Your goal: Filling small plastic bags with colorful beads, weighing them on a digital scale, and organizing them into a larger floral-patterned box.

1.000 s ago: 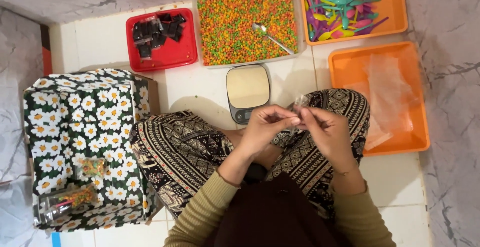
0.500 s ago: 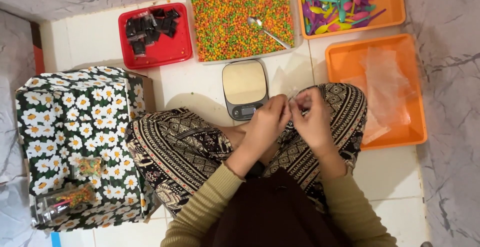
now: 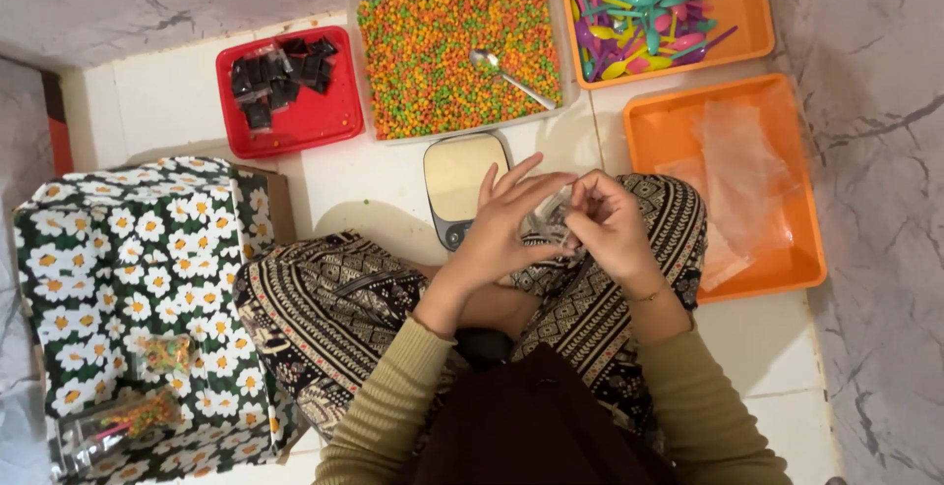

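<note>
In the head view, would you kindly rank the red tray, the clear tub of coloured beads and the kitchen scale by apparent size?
1. Clear tub of coloured beads
2. Red tray
3. Kitchen scale, partly hidden by the left hand

Left hand (image 3: 506,224) against right hand (image 3: 608,224)

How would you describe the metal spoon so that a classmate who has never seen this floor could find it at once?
Start at the clear tray of tiny orange, green and yellow pellets, between the red tray and the upper orange tray. The metal spoon lies on the pellets, handle slanting down to the right. Unlike the bright plastic spoons next door, it is silver and alone.
</note>
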